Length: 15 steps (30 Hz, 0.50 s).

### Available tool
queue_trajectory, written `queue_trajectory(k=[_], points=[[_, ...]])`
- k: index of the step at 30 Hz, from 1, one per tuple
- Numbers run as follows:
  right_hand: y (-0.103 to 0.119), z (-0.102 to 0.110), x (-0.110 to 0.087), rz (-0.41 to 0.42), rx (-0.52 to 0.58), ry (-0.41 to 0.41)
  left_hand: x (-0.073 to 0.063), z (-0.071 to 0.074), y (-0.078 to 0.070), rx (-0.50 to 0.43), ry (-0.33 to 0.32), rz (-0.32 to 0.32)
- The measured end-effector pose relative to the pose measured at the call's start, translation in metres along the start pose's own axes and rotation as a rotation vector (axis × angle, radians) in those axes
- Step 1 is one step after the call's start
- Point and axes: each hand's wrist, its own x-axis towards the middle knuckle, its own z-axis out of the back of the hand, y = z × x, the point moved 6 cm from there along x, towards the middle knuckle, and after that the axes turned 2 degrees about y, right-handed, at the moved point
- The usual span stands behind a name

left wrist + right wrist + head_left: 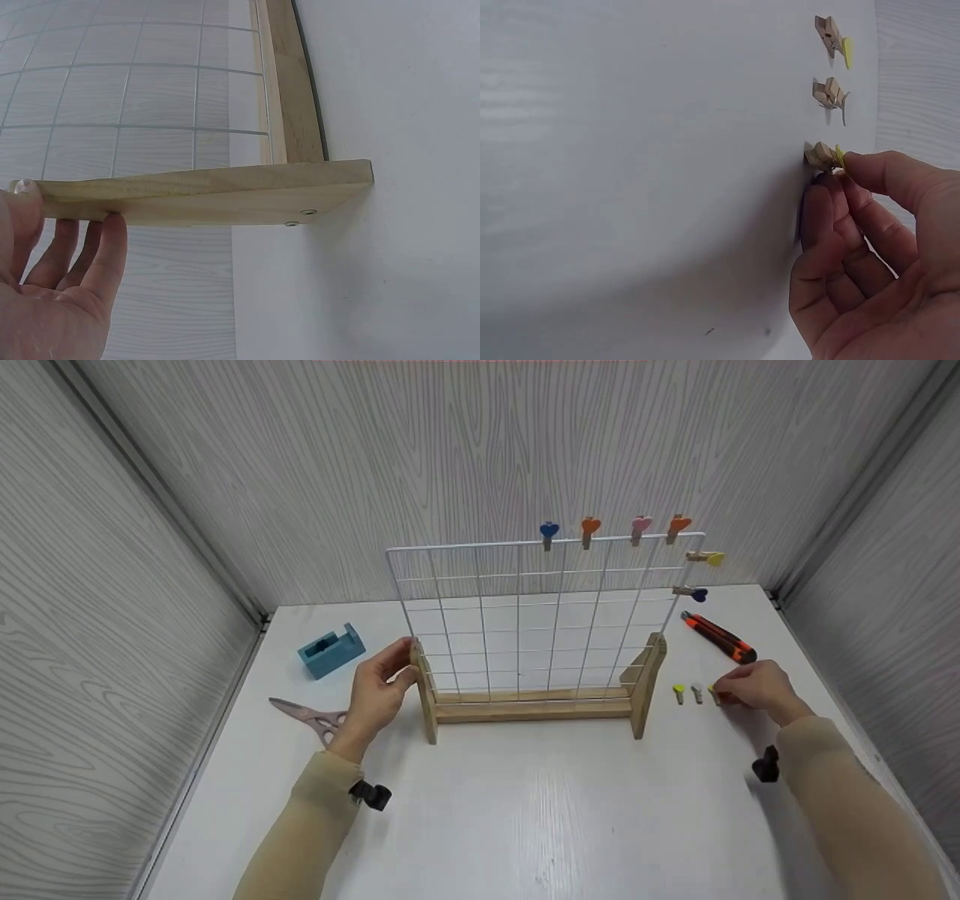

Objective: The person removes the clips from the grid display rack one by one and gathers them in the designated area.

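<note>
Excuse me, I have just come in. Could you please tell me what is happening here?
A person's left hand holds the left wooden side piece of a stand with a white wire grid. The right hand pinches a yellow heart clip at the table. Beside it lie another yellow clip and a pale one. Six heart clips are on the grid: four along the top edge, two on the right edge.

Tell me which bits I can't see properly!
Scissors: head view, handles partly behind the left arm.
Wire grid: left wrist view, top cut off by the edge.
Pinched clip: right wrist view, yellow end partly behind the right hand.
Cutter: head view, blade too small to make out.
</note>
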Motion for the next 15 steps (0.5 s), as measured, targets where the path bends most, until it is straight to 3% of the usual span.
queue_trajectory(k=[9, 15], points=[[-0.0028, 0.0015, 0.0004, -0.02, -0.064, -0.006, -0.0006, -0.0008, 0.001, 0.001, 0.005, 0.004], [-0.005, 0.0024, -0.0026, -0.034, -0.049, -0.018, -0.0006, -0.0003, 0.0017, 0.008, 0.002, 0.016]])
